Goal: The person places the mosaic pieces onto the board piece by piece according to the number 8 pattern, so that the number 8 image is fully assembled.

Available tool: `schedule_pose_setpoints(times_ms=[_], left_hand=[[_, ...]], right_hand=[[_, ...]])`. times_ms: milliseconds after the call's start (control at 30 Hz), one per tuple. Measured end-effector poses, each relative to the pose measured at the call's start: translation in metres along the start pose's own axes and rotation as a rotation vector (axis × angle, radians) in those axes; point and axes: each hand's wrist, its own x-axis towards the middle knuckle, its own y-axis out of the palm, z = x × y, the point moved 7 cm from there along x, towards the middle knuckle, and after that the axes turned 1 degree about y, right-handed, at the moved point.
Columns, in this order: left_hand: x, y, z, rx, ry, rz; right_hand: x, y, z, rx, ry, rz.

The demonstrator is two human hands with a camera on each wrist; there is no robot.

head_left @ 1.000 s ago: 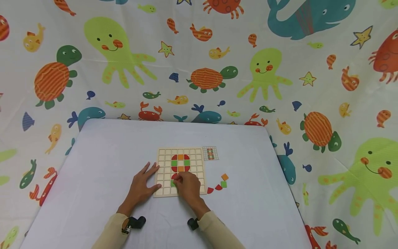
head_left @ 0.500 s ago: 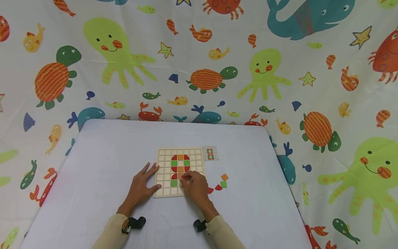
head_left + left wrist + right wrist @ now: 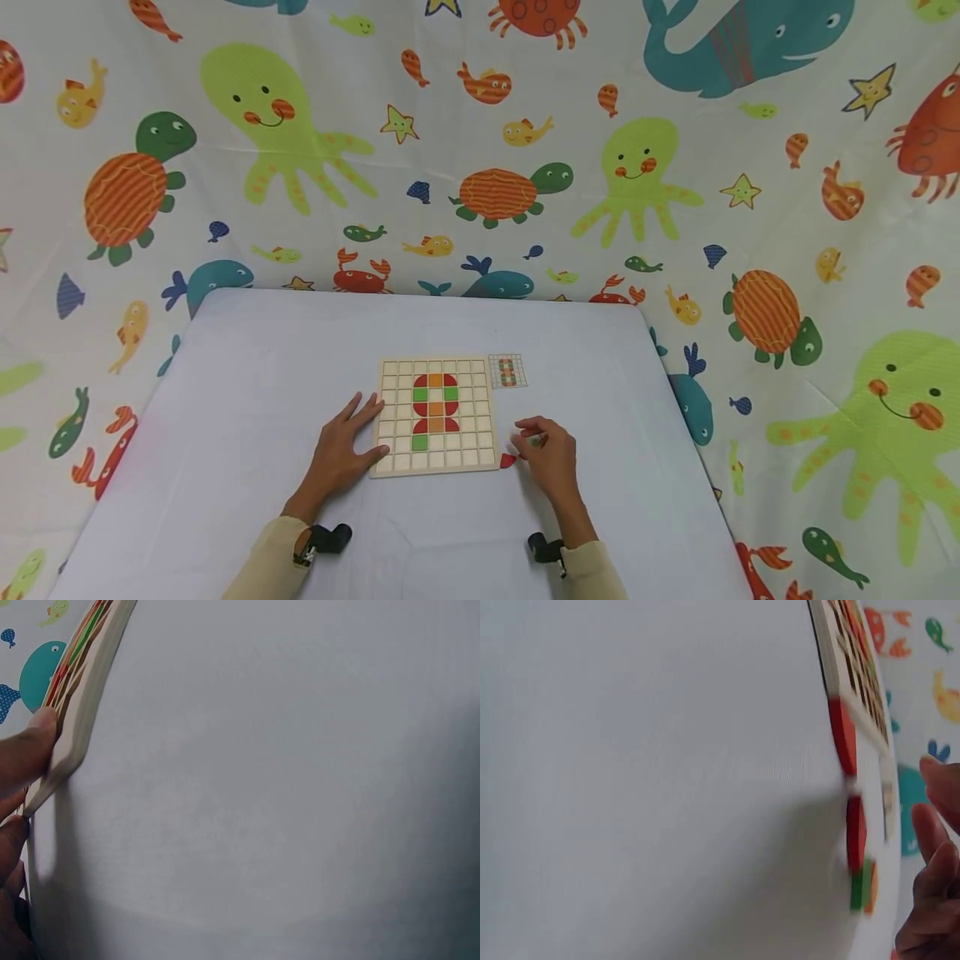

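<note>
A wooden grid board [image 3: 468, 458] lies on the table, with red curved pieces, orange squares and green squares set in a column down its middle. At the board's left edge rests my left hand [image 3: 341, 450], its fingers spread. The left wrist view has that thumb [image 3: 37, 742] against the board's rim. To the right of the board, my right hand [image 3: 553, 454] hovers over the loose pieces, fingers loosely bent and nothing visible in them. Beneath it, the right wrist view shows two red pieces [image 3: 856, 832], a green square [image 3: 857, 891] and an orange square [image 3: 871, 889].
A small printed card [image 3: 508, 371] with a coloured grid pattern lies at the board's back right corner. White cloth covers the table [image 3: 262, 358], and a curtain [image 3: 420, 75] with sea animals hangs behind it.
My right hand has moved right, off the board and over the loose pieces. A red piece now shows in the board where that hand was. The left hand stays in place.
</note>
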Motion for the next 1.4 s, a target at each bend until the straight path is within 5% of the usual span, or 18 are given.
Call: schedule_pose_setpoints(times_ms=[200, 400, 1400], left_hand=[[0.000, 0.001, 0.000, 0.003, 0.000, 0.006], [0.000, 0.000, 0.000, -0.001, 0.001, 0.003], [-0.001, -0.001, -0.002, -0.006, 0.016, -0.008]], right_hand=[[-0.002, -0.028, -0.030, -0.126, 0.098, -0.044], [-0.003, -0.034, -0.045, -0.203, 0.175, 0.010], [0.002, -0.021, -0.036, -0.216, 0.105, 0.110]])
